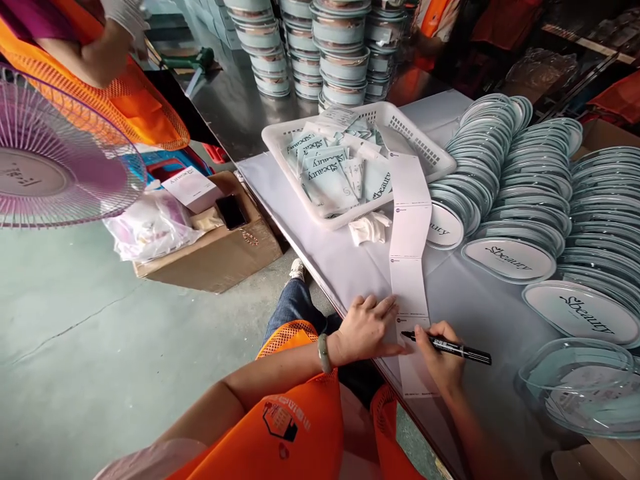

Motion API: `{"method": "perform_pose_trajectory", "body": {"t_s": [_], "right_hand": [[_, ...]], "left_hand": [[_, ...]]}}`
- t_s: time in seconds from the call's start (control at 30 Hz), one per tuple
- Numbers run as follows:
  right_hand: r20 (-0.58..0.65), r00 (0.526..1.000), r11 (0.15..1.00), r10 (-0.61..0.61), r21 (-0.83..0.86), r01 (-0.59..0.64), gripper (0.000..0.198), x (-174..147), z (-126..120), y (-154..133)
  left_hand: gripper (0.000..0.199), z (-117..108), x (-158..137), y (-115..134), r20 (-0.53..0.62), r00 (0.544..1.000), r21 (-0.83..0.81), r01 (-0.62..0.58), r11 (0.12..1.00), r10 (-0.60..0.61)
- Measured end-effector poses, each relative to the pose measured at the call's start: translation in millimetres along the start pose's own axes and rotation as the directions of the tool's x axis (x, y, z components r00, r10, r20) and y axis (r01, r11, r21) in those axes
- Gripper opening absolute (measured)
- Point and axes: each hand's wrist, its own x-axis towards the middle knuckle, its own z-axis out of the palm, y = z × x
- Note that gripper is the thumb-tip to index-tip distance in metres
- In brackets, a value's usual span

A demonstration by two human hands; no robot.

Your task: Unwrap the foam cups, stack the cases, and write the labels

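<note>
A long strip of white labels [409,230] runs from the basket down to the table's near edge. My left hand [367,328] lies on the strip's left side with its fingers spread, holding nothing. In my right hand [444,357] is a black marker [463,351], gripped between thumb and fingers. Its tip meets or hovers just over a label near my left fingertips; I cannot tell which. The strip's far end lies over the white plastic basket [335,219], which holds several printed pale-blue packets [327,175].
Rows of round printed lids [510,259] fill the table's right side, with a clear tub [580,380] nearer me. Stacked tubs [343,67] stand behind. At left are a purple fan [65,153], a cardboard box [215,260] and a co-worker's gloved hand [125,17]. Crumpled white tissue [369,229] lies beside the basket.
</note>
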Motion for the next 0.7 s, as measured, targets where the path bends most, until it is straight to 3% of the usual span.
{"method": "perform_pose_trajectory", "body": {"t_s": [0.3, 0.5, 0.7], "right_hand": [[0.025, 0.993, 0.992, -0.118, -0.051, 0.119, 0.039, 1.9, -0.4, 0.8], [-0.003, 0.994, 0.992, -0.113, -0.050, 0.113, 0.038, 3.3, -1.4, -1.5], [0.029, 0.981, 0.978, -0.190, -0.078, 0.192, 0.039, 2.3, -2.1, 1.0]], "left_hand": [[0.089, 0.5, 0.6, 0.9, -0.015, 1.000, 0.006, -0.002, 1.000, 0.002], [0.089, 0.6, 0.7, 1.9, -0.010, 1.000, 0.005, 0.012, 1.000, -0.012], [0.087, 1.6, 0.0, 1.9, -0.010, 1.000, -0.005, 0.010, 1.000, -0.010]]}}
